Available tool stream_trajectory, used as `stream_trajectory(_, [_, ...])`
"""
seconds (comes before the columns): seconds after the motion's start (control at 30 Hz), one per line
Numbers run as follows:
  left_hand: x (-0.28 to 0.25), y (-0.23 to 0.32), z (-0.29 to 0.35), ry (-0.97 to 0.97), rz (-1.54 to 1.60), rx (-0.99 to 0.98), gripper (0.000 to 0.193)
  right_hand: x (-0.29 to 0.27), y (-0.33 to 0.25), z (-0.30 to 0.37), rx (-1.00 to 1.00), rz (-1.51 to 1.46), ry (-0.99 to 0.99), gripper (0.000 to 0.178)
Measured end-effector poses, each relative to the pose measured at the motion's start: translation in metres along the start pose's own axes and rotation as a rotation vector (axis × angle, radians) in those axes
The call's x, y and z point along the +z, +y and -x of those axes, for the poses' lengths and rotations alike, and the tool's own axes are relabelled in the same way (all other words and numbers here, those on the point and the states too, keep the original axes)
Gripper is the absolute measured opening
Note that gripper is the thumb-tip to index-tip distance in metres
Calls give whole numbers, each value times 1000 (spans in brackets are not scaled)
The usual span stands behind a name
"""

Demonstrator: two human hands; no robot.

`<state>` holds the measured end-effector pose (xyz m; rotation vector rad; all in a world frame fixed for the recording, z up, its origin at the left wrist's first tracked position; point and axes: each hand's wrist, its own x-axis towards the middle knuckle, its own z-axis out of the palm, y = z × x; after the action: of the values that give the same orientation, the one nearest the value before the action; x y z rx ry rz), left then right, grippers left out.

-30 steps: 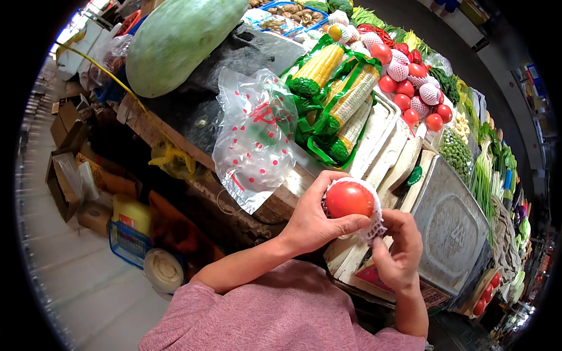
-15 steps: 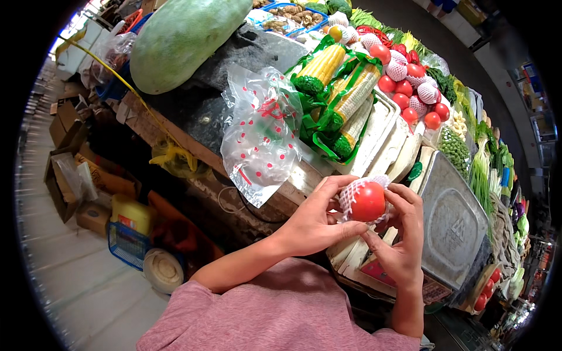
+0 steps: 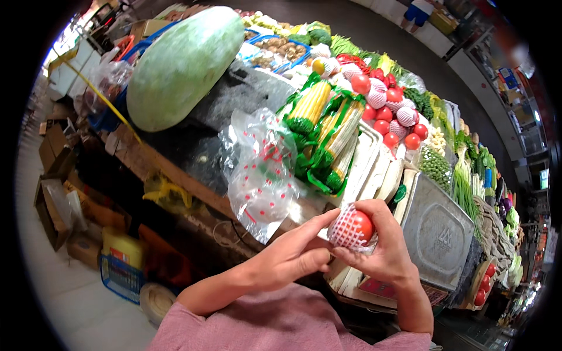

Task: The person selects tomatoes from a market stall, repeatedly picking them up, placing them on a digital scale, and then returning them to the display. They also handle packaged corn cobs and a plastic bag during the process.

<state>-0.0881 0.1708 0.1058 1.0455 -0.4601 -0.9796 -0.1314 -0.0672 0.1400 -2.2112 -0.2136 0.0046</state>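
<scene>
A red tomato (image 3: 365, 227) sits in my right hand (image 3: 386, 248), whose fingers and thumb curl round it. White foam netting (image 3: 344, 231) covers the tomato's left side and underside, while its right side shows bare red skin. My left hand (image 3: 293, 254) is beside it, index finger stretched to the netting's upper left edge. The left thumb stays apart from the tomato, and its other fingers are partly hidden. Just beyond my hands, a clear plastic bag with red dots (image 3: 260, 175) lies at the counter's edge, beside several husked corn cobs (image 3: 336, 131) in green-trimmed packs.
A large pale green winter melon (image 3: 184, 67) rests at the far left of the counter. More tomatoes (image 3: 383, 114), some netted, are heaped beyond the corn. A grey metal scale pan (image 3: 439, 234) stands to the right. Boxes and a blue basket (image 3: 121, 278) are on the floor at left.
The netting now covers more of the tomato's left side. My left thumb has come away from the tomato, and the right hand wraps further round it. The view has shifted slightly.
</scene>
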Motion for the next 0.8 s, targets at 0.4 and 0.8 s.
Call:
stream_trajectory(0.4, [-178, 125, -98, 324, -547, 571, 51, -160, 101, -74, 375, 220, 424, 65])
stream_trajectory(0.8, [-260, 45, -182, 417, -436, 191, 22, -141, 239, -188, 248, 679, -160, 53])
